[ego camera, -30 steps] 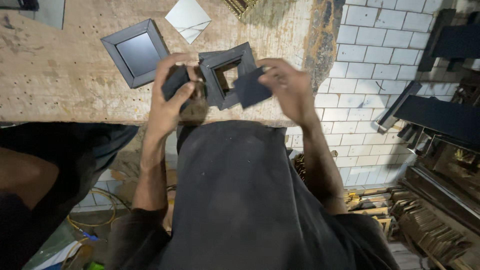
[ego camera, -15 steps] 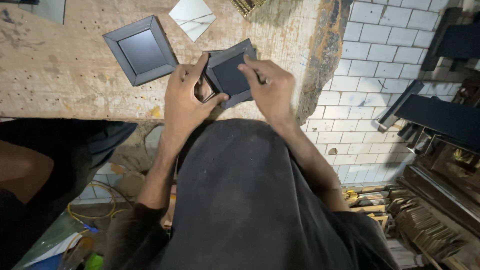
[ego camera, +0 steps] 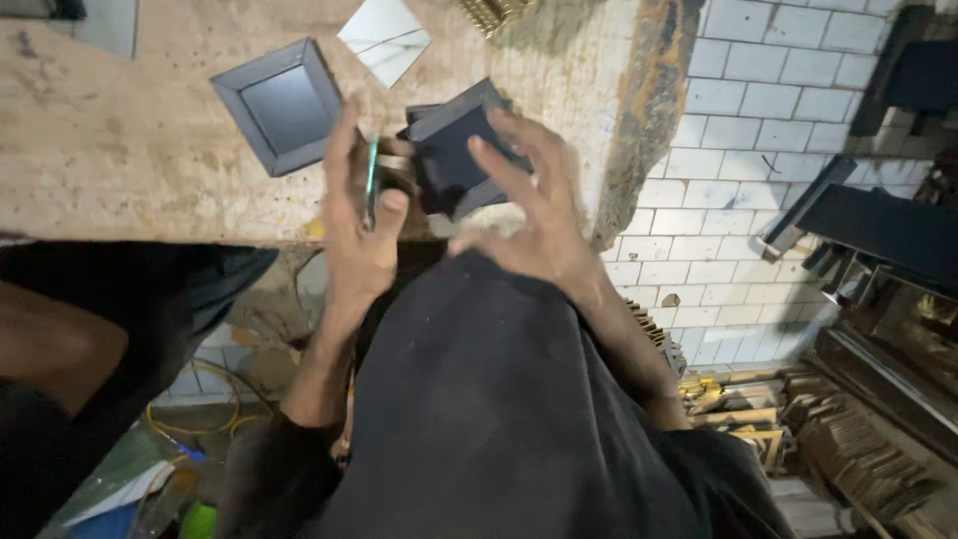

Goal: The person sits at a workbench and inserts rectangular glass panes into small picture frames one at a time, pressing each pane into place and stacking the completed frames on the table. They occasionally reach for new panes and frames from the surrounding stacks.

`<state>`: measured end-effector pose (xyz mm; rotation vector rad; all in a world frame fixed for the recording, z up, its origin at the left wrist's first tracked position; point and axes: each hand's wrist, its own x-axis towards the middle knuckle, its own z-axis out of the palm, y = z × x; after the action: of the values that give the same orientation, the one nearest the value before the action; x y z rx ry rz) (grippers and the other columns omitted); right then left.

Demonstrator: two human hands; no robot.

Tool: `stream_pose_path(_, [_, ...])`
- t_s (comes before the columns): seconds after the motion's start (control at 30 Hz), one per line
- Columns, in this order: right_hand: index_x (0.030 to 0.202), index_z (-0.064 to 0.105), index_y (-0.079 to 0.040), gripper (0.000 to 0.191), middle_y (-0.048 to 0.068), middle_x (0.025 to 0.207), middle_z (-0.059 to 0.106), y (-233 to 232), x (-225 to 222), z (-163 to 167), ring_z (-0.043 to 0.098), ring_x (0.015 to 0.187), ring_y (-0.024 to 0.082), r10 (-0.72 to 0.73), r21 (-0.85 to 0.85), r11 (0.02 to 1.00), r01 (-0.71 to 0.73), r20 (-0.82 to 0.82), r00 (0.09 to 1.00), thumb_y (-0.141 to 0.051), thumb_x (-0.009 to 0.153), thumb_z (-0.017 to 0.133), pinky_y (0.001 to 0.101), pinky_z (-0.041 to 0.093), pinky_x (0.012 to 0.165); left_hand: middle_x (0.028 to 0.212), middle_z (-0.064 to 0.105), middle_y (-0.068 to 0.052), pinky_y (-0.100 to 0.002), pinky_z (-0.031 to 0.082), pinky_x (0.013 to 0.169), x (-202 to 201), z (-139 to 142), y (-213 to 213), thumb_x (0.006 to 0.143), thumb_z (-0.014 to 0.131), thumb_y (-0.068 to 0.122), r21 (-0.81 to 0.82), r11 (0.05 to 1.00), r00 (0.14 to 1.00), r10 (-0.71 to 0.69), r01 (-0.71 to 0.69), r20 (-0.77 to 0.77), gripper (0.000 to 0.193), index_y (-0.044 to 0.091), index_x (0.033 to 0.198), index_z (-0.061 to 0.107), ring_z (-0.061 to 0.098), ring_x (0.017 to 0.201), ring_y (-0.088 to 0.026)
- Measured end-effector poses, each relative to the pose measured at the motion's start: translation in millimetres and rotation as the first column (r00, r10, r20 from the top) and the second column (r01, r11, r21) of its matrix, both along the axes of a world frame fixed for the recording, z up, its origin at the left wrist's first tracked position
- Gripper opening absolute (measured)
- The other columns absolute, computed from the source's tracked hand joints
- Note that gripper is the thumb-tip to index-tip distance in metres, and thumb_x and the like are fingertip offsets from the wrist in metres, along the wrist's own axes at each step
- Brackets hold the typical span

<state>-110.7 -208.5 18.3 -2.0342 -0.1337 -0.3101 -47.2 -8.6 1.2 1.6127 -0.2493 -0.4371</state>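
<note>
My left hand (ego camera: 351,225) pinches a thin glass pane (ego camera: 371,178), seen edge-on with a greenish rim, upright at the near edge of the wooden workbench (ego camera: 120,170). Its fingertips also touch the small dark square frame (ego camera: 449,150), which is tilted up right next to the pane. My right hand (ego camera: 534,220) is spread over that frame, its fingertips resting on the dark back and its thumb held apart below. A second dark frame (ego camera: 284,105) lies flat on the bench to the left.
A white square piece (ego camera: 384,38) lies at the far side of the bench. White tiled wall (ego camera: 738,150) drops to the right, with dark frame mouldings (ego camera: 878,225) and wood strips (ego camera: 748,409) stacked below. Another person's arm (ego camera: 45,349) is at the left.
The frame was lying flat under both hands and is now tilted up. My left hand has turned the glass pane on edge, and my right hand has spread its fingers.
</note>
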Motion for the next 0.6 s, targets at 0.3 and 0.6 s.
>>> stream_pose_path(0.3, [0.133, 0.057, -0.018, 0.076, 0.005, 0.112, 0.061, -21.9, -36.7, -46.6, 0.055, 0.103, 0.025, -0.032, -0.332, 0.941, -0.061, -0.268, 0.963, -0.029, 0.073, 0.102, 0.0452, 0.044, 0.097, 0.159, 0.046, -0.01, -0.042, 0.04, 0.122, -4.8, -0.2, -33.3, 0.096, 0.032, 0.086, -0.232, 0.902, 0.907, -0.4, 0.365, -0.129, 0.103, 0.012, 0.168, 0.027, 0.048, 0.146, -0.026])
stream_pose_path(0.6, [0.164, 0.027, -0.013, 0.09, 0.0, 0.094, 0.051, -61.0, -61.6, -114.9, 0.044, 0.073, 0.009, -0.484, 0.136, 0.864, 0.485, -0.042, 0.874, -0.006, 0.095, 0.085, 0.0231, 0.038, 0.068, 0.149, 0.041, -0.026, -0.068, 0.027, 0.1, 23.7, -18.7, -28.7, 0.064, 0.087, 0.058, 0.693, 0.721, 0.672, -0.516, 0.007, 0.531, 0.1, 0.014, 0.147, 0.055, 0.037, 0.137, -0.05])
